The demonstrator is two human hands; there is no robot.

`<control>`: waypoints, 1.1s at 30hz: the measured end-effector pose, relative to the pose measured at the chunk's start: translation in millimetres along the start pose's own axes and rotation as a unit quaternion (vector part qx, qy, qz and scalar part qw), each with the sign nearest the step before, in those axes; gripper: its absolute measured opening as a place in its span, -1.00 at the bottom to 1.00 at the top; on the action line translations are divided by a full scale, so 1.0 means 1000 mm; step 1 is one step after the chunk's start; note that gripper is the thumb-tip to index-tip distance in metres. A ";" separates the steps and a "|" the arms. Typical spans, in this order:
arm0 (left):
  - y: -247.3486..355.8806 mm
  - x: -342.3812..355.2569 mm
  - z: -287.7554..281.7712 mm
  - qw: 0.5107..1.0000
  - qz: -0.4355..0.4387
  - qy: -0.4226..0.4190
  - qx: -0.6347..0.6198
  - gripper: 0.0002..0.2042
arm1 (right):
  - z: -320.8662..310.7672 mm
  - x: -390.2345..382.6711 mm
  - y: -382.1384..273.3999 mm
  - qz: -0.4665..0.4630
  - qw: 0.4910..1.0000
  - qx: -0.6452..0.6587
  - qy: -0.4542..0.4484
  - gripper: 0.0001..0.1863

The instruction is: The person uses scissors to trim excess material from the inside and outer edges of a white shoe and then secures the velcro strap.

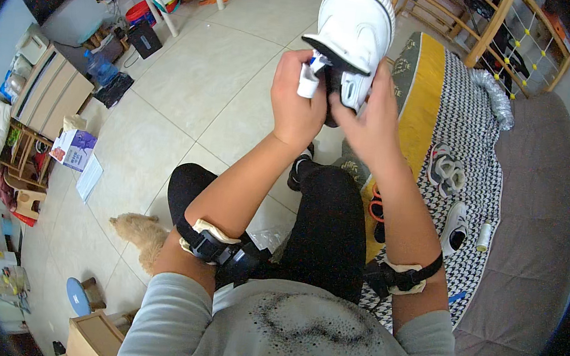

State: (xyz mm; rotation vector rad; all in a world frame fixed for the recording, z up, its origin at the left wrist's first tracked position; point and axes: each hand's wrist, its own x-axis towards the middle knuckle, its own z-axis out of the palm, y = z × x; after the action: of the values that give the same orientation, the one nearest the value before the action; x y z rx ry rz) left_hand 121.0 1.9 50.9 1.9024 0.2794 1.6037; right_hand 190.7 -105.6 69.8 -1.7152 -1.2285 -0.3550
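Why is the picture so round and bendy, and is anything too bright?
In the head view, black fills the corners and the fisheye lens bows edges near the rim, like the long grey cushioned sofa; in that same view, the rounded white shoe looks bright, yet its ribbed edge still shows, and the crinkled silvery tube has small glints.

Bright, even light, soft shadows, fisheye bending toward the rim; dark, speckled corners
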 end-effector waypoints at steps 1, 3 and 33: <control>0.003 0.005 -0.002 1.000 0.004 -0.002 0.009 -0.78 | 0.000 0.008 0.005 -0.016 1.000 -0.020 0.005 -0.18; -0.001 0.017 -0.005 0.999 0.031 -0.017 0.038 -0.85 | -0.001 0.024 0.012 -0.012 0.999 -0.004 0.031 -0.35; -0.015 0.009 -0.007 0.889 -0.298 -0.202 -0.284 -0.70 | -0.002 -0.003 0.077 0.321 0.711 0.593 -0.197 -0.26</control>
State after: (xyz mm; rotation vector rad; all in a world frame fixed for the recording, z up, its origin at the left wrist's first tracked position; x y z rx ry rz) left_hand 119.8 20.8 49.6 1.4412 0.1644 0.7414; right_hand 255.6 -111.1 28.2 -0.9011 -0.6963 1.0857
